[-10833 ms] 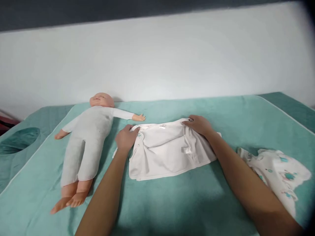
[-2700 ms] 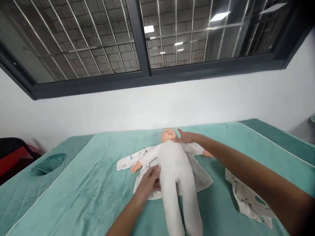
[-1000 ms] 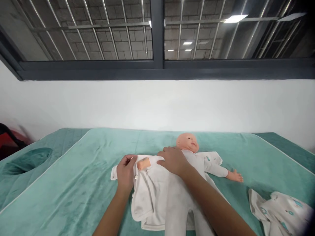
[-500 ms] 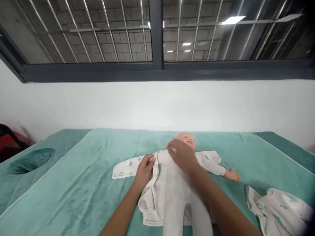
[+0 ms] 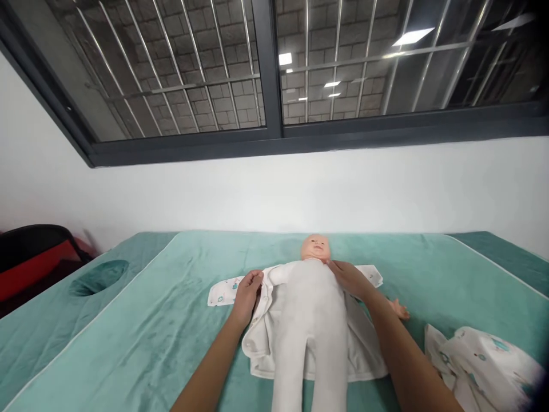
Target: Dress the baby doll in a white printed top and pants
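Observation:
A baby doll in a pale grey body suit lies face up on the teal bed, its head toward the wall. Under it is spread an open white garment with small printed figures on its sleeves. My left hand is closed on the garment's left front edge, beside the doll's shoulder. My right hand rests with its fingers flat on the doll's other shoulder, over the garment's right sleeve. The doll's bare hand sticks out past my right forearm.
A second white printed garment lies crumpled at the bed's right. A round face hole is sunk into the bed at the left. A red and black object stands beyond the left edge. A white wall and a barred window rise behind.
My right hand has moved off the doll's chest to its far shoulder. My left hand has shifted slightly along the garment's left edge. The doll's near arm no longer shows.

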Demonstrator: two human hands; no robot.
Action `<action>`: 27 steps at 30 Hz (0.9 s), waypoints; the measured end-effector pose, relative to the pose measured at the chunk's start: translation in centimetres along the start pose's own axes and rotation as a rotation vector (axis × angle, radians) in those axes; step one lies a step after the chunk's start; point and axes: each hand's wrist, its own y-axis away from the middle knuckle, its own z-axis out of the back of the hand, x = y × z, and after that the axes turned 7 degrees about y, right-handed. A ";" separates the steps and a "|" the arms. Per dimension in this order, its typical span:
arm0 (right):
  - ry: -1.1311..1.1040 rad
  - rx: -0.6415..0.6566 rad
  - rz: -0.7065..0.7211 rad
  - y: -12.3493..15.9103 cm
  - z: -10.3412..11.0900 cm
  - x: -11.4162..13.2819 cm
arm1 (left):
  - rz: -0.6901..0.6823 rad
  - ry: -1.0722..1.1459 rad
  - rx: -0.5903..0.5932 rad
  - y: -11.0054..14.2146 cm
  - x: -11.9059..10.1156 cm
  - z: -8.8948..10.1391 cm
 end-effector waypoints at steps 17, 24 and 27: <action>0.034 -0.100 0.229 0.6 -2.4 5.7 | 0.102 -0.188 0.240 3.1 -10.2 -5.9; -0.067 0.125 0.158 1.1 -0.3 1.6 | -0.121 -0.663 0.039 8.8 -7.6 -1.5; -0.023 0.237 0.149 1.2 0.0 0.5 | -0.134 -0.757 -0.001 10.4 -4.1 0.0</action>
